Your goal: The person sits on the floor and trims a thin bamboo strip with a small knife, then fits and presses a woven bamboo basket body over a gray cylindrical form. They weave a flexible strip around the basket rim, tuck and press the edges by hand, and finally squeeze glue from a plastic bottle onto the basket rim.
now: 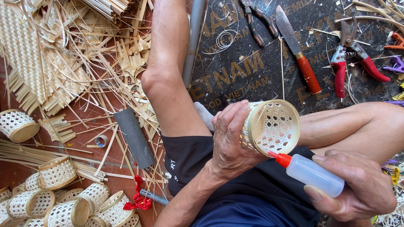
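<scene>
Right hand: the right hand (351, 185) is seen nearest the camera, clenched around a small squeeze bottle (313, 173) of cloudy plastic with a red nozzle; the bottle is laid slantwise, thumb and fingers wrapped about its body
Nozzle: the red tip is pressed against the lower rim of a little woven basket (272, 127)
Left hand: the left hand (230, 141) is closed on the basket's side, the fingers curled over its wall; the basket is held above the lap, tilted so that its open mouth and lattice bottom are turned toward the camera
Lap: dark shorts (235, 189) are worn, with bare knees spread to either side
Floor, left: finished baskets of the same kind (57, 197) are heaped at the lower left, beside a grey tube (134, 138), a red ribbon scrap (138, 201) and a small tape roll (101, 141)
Mat, beyond the knees: a red-handled knife (296, 48), red pruning shears (351, 54) and dark pliers (257, 21) are laid out on a black mat (235, 63), well apart from the hands
Far left: loose bamboo strips and woven matting (46, 54) are scattered over the floor
</scene>
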